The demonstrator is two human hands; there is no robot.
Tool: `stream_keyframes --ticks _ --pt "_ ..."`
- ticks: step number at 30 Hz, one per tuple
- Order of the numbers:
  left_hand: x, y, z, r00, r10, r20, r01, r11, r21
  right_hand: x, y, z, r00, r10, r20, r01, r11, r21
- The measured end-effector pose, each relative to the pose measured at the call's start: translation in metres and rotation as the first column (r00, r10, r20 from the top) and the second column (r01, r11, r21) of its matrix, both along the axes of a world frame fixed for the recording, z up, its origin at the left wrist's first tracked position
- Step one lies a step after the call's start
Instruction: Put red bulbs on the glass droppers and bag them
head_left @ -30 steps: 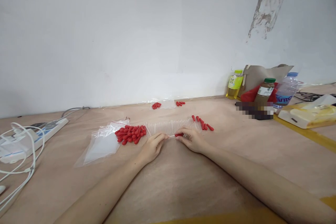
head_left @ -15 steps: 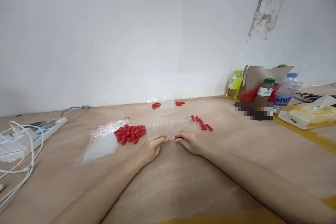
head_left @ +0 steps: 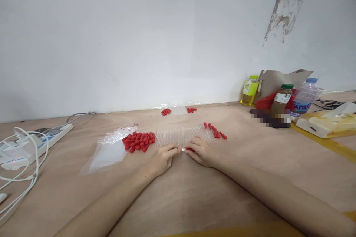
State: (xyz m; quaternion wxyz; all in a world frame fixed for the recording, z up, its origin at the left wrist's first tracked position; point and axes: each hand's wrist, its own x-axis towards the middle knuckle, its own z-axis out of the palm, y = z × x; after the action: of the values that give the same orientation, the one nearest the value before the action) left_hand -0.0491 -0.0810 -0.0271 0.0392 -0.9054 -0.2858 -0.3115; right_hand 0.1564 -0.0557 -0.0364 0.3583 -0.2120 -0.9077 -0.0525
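Observation:
Between finger and thumb my left hand [head_left: 164,158] pinches a clear thin dropper tube [head_left: 183,149]. My right hand [head_left: 202,151] is closed round a red rubber bulb [head_left: 190,149], which meets the tube's right end; how far the tube goes in is hidden by my fingers. Just beyond both hands lies a row of clear tubes [head_left: 174,135], side by side. A heap of red bulbs [head_left: 139,141] sits left of the row. At its right end, several tubes carry red bulbs [head_left: 214,129].
Clear zip bags [head_left: 108,155] lie under and left of the heap. Near the wall is a bagged set with red bulbs [head_left: 166,112]. A white power strip [head_left: 57,137] with cables is at left. Bottles [head_left: 282,98] and a tissue pack [head_left: 325,124] stand at right.
Both hands have come slightly nearer to me with the tube and bulb. My right fingers have shifted along the bulb, so more of it shows. The view has shifted slightly.

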Motion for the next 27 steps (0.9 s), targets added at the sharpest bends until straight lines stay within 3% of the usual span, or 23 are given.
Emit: stream_keyframes --ticks 5,11,15,20,23,27 --pt "0.004 0.004 -0.004 1.000 0.009 -0.014 -0.009 1.000 -0.024 -0.001 0.001 0.003 0.999 0.010 0.032 -0.009 0.999 -0.035" --pt "0.004 0.007 -0.002 0.994 0.081 0.069 -0.071 0.990 -0.125 0.003 0.006 0.002 0.983 -0.061 -0.171 0.014 0.966 -0.259" --pt "0.000 0.003 0.003 0.985 0.162 0.057 -0.153 0.979 -0.137 0.007 0.005 0.002 0.974 -0.081 -0.211 0.006 0.942 -0.336" --pt "-0.003 -0.001 0.008 0.978 0.206 -0.041 -0.208 0.977 -0.040 0.008 0.004 0.004 0.981 -0.123 -0.153 0.069 0.947 -0.315" --pt "-0.002 -0.002 0.007 0.980 0.197 -0.026 -0.197 0.980 -0.001 0.007 0.003 0.006 0.987 -0.146 -0.064 0.124 0.957 -0.262" --pt "0.000 -0.001 0.004 0.986 0.165 0.032 -0.166 0.986 0.012 0.006 -0.001 0.008 0.992 -0.112 -0.054 0.095 0.961 -0.261"
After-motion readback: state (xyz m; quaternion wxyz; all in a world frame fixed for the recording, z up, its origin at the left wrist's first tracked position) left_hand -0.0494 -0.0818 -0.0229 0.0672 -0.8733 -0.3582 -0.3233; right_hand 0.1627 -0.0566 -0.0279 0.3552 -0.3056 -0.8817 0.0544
